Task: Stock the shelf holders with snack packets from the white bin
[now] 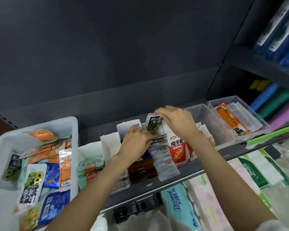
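Observation:
The white bin (pixel 74 129) stands on the shelf at the left, full of orange, blue and black-and-white snack packets. Right of it are several narrow shelf holders with rows of packets. My right hand (pixel 177 122) pinches the top of a black-and-white packet (pixel 154 124), held upright over the middle holder (pixel 167 170). My left hand (pixel 137 140) lies with straight fingers on the row of packets in that holder, pressing them back. A red-and-white packet (pixel 178 149) stands in the holder just right of it.
Two clear plastic holders sit at the right; the far one (pixel 257 119) has orange packets. A pale green packet row (pixel 90 164) sits beside the bin. Tissue packs (pixel 178 205) fill the shelf below. Blue and coloured goods line the side shelves at right.

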The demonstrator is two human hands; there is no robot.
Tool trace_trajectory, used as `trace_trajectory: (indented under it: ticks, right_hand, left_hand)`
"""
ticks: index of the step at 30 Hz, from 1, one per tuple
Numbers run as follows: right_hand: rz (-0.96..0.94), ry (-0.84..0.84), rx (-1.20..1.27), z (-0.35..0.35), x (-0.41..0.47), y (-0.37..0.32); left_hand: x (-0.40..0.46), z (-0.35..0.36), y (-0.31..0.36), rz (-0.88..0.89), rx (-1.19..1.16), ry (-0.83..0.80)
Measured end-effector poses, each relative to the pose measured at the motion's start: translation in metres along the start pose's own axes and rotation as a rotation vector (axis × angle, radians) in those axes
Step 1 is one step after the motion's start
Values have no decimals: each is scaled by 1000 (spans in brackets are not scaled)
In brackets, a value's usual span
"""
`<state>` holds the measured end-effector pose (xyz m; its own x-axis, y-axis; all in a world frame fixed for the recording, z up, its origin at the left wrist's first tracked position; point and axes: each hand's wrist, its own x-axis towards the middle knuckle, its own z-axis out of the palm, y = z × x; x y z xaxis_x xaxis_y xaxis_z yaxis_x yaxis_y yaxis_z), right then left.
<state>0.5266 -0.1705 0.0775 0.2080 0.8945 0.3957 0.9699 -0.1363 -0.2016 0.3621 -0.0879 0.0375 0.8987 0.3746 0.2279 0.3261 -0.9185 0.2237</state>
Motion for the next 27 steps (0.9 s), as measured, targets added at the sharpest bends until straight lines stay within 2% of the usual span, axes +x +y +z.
trace_trajectory:
  ticks: [3, 10, 13, 16, 18, 21, 24, 27]
  right_hand:
    - [-97, -177, -119, 17, 6, -1]
    - [-94, -321, -190, 40, -5, 1]
    - [-68, -164, -89, 40, -15, 2]
    - [111, 65, 236, 24, -25, -11]
    - [247, 204, 455, 9, -30, -35]
    - [270, 292, 673, -4, -33, -85]
    - [146, 154, 702, 6, -30, -139]
    - [-58, -75, 588, 31, -21, -194]
  left_hand:
    - [-1, 2, -3, -16, -8, 51]
    - [-3, 6, -6, -3, -17, 118]
    - [-7, 4, -8, -8, -61, 190]
    - [-18, -12, -12, -74, -195, 328]
    - [-34, -28, -18, -143, -285, 436]
    - [-73, -55, -34, -314, -459, 613]
    - [-125, -76, -60, -468, -476, 770]
    - [-184, -90, -101, -584, -360, 745]
